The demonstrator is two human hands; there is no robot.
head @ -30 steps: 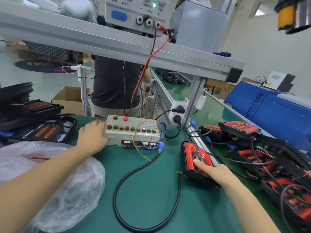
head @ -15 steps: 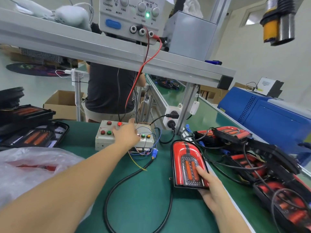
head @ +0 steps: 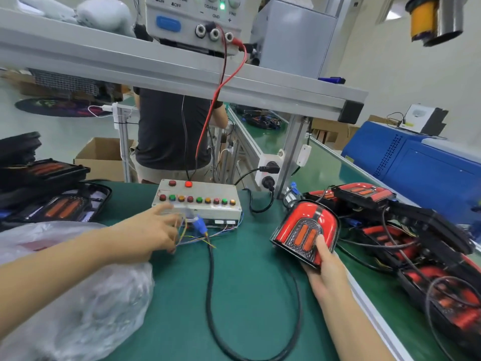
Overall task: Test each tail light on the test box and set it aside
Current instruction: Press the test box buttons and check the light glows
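Observation:
A grey test box (head: 203, 190) with a row of coloured buttons sits at the middle of the green bench; one red lamp on top glows. My left hand (head: 149, 233) hovers just in front of the box's left end, fingers loosely spread and blurred, holding nothing. My right hand (head: 326, 267) grips the lower edge of a red and black tail light (head: 303, 226), thumb on its face, tilting it up toward me. Its orange strips look lit. A thick black cable (head: 210, 277) loops from the box's blue plug across the mat.
A heap of tail lights with wires (head: 421, 251) fills the right side. More tail lights (head: 54, 201) lie stacked at the left, behind a crumpled plastic bag (head: 78, 295). A power supply (head: 192, 19) sits on the overhead shelf. Another person (head: 169, 131) stands beyond the bench.
My left hand has drawn back from the box's buttons toward its front left. The right hand has tipped the tail light further upright.

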